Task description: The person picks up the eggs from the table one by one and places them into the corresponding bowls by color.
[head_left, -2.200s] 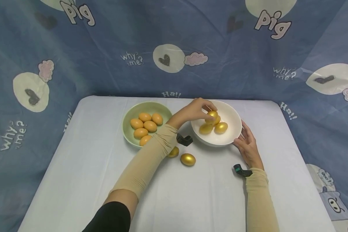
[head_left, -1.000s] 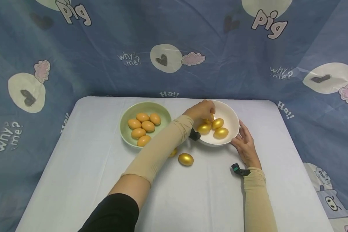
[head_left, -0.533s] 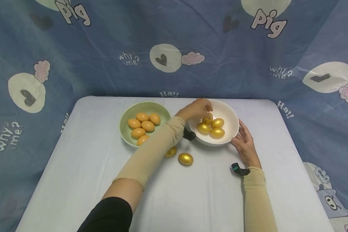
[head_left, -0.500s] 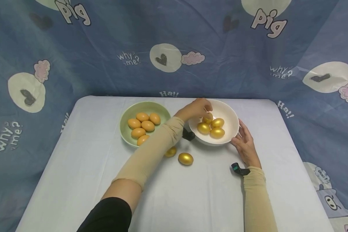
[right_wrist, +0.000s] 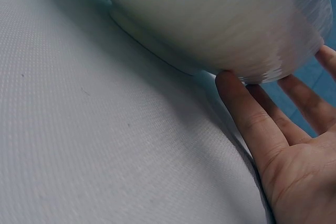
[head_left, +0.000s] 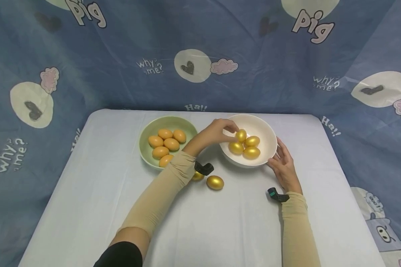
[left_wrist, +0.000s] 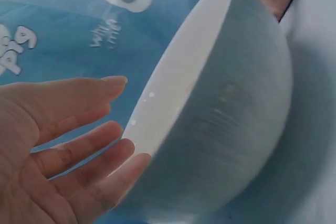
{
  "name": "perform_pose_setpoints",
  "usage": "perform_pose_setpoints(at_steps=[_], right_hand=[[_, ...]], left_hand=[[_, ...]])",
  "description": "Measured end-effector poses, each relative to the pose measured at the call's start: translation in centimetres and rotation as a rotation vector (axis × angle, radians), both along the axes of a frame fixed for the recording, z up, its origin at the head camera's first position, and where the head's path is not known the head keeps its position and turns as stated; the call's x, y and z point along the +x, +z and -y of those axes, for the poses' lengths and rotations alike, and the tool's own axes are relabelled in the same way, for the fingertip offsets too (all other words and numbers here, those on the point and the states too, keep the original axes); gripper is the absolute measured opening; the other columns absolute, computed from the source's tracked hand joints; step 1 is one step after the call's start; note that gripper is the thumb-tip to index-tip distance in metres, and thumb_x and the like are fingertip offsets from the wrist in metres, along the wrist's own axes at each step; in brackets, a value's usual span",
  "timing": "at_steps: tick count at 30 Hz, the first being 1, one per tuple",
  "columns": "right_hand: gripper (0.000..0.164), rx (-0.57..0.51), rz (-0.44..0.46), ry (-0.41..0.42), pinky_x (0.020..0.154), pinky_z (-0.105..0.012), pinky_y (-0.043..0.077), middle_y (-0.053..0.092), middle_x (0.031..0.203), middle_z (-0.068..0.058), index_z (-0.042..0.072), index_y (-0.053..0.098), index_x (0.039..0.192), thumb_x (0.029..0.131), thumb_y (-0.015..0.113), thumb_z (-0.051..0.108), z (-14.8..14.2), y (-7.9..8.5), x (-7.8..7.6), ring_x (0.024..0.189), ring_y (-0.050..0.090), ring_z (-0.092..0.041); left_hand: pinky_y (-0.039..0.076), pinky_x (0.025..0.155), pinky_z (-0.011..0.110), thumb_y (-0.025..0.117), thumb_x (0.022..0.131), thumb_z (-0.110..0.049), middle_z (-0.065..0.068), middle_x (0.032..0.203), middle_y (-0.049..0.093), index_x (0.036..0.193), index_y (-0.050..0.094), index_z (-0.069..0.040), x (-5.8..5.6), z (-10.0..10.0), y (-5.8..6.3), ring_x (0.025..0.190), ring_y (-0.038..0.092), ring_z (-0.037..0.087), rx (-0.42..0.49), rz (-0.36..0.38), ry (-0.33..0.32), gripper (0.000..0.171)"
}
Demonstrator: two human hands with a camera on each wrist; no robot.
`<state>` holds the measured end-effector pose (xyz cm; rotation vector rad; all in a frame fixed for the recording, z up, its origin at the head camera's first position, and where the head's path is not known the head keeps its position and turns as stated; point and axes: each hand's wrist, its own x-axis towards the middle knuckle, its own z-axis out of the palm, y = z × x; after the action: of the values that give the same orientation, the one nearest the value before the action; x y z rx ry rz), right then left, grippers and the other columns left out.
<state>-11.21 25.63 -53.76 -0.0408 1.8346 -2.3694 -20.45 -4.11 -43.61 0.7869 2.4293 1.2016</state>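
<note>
At the left rim of the white bowl [head_left: 269,139], my left hand [head_left: 216,132] has thumb and fingers spread with nothing between them. A golden egg [head_left: 241,135] lies just beyond its fingertips, among several golden eggs in that bowl. The left wrist view has the same hand [left_wrist: 63,166] beside the outer wall of the bowl [left_wrist: 236,114]; its contents are hidden there. My right hand [head_left: 286,170] touches the bowl's right side. In the right wrist view, its extended thumb and fingertips [right_wrist: 229,85] rest against the bowl's underside.
A green bowl [head_left: 148,129] with several orange-brown eggs [head_left: 171,144] stands to the left. Two golden eggs lie on the white table in front, one bare [head_left: 215,182], the other [head_left: 197,177] partly behind the left wrist's black camera [head_left: 204,168]. A blue printed cloth [head_left: 254,89] hangs behind.
My left hand placed a golden egg among the others in the white bowl, let it go and drew back leftward. The golden eggs shifted slightly. My right hand stayed at the bowl.
</note>
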Motion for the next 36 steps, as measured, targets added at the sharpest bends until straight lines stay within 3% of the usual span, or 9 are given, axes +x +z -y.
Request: perform_pose_setpoints(at_steps=[2, 6, 9, 14, 19, 24, 30, 36], right_hand=[[0.084, 0.001, 0.001, -0.002, 0.107, -0.027, 0.052, 0.020, 0.174, -0.005, 0.027, 0.027, 0.164, 0.095, 0.066, -0.003, 0.0, 0.0, 0.0, 0.158, 0.030, -0.027], [0.084, 0.000, 0.001, 0.000, 0.108, -0.028, 0.052, 0.021, 0.174, -0.004, 0.027, 0.027, 0.164, 0.095, 0.065, -0.003, 0.0, 0.0, 0.0, 0.157, 0.031, -0.026], [0.084, 0.001, -0.002, 0.002, 0.108, -0.027, 0.052, 0.021, 0.174, -0.004, 0.027, 0.027, 0.164, 0.096, 0.064, -0.004, 0.0, 0.0, 0.0, 0.157, 0.032, -0.025], [0.083, -0.003, -0.006, 0.003, 0.108, -0.027, 0.052, 0.021, 0.174, -0.005, 0.026, 0.027, 0.164, 0.096, 0.063, -0.003, -0.1, 0.0, 0.1, 0.157, 0.032, -0.025], [0.084, 0.011, -0.001, 0.001, 0.108, -0.026, 0.051, 0.020, 0.174, -0.005, 0.027, 0.026, 0.165, 0.096, 0.064, -0.003, -0.1, 0.0, 0.2, 0.158, 0.031, -0.026], [0.084, 0.010, -0.002, -0.008, 0.108, -0.026, 0.051, 0.020, 0.174, -0.005, 0.027, 0.026, 0.165, 0.096, 0.064, -0.003, 0.0, 0.1, 0.3, 0.157, 0.031, -0.027], [0.084, 0.016, 0.004, -0.011, 0.108, -0.026, 0.051, 0.020, 0.174, -0.004, 0.028, 0.027, 0.164, 0.096, 0.065, -0.003, 0.0, 0.1, 0.3, 0.158, 0.030, -0.026], [0.084, 0.005, 0.010, -0.011, 0.107, -0.027, 0.052, 0.021, 0.174, -0.004, 0.028, 0.027, 0.164, 0.096, 0.064, -0.003, 0.2, 0.1, 0.3, 0.156, 0.035, -0.024]], left_hand=[[0.051, 0.112, 0.039, 0.082, 0.090, -0.016, 0.016, 0.125, 0.072, 0.122, 0.071, -0.002, 1.1, 0.9, -0.1, 0.120, 0.068, 0.026, 0.037, -0.016, 0.019, 0.037], [0.058, 0.102, 0.037, 0.084, 0.088, -0.017, 0.012, 0.122, 0.073, 0.119, 0.072, -0.006, 3.6, 2.4, -0.3, 0.118, 0.067, 0.024, 0.128, -0.020, 0.059, 0.035], [0.062, 0.091, 0.033, 0.085, 0.087, -0.015, 0.008, 0.120, 0.073, 0.117, 0.073, -0.007, 5.5, 3.3, -0.7, 0.118, 0.067, 0.026, 0.206, 0.013, 0.084, 0.034], [0.062, 0.089, 0.023, 0.083, 0.088, -0.010, 0.015, 0.124, 0.068, 0.121, 0.070, -0.003, 8.6, 4.5, -1.8, 0.123, 0.064, 0.036, 0.273, 0.083, 0.070, 0.036], [0.061, 0.095, 0.028, 0.082, 0.088, -0.011, 0.017, 0.128, 0.067, 0.124, 0.068, -0.002, 11.3, 5.1, -3.2, 0.124, 0.065, 0.037, 0.224, 0.111, 0.011, 0.040], [0.059, 0.098, 0.033, 0.083, 0.088, -0.013, 0.008, 0.122, 0.072, 0.122, 0.070, -0.006, 13.2, 5.1, -4.6, 0.113, 0.068, 0.022, 0.116, 0.016, -0.014, 0.038], [0.053, 0.095, 0.029, 0.083, 0.089, -0.023, -0.005, 0.116, 0.073, 0.118, 0.073, -0.015, 14.6, 4.9, -5.3, 0.107, 0.066, 0.011, -0.057, -0.139, -0.016, 0.032], [0.054, 0.103, 0.032, 0.084, 0.086, -0.009, 0.000, 0.119, 0.071, 0.116, 0.073, -0.012, 15.6, 4.3, -5.7, 0.115, 0.065, 0.015, -0.069, -0.131, -0.058, 0.032]])
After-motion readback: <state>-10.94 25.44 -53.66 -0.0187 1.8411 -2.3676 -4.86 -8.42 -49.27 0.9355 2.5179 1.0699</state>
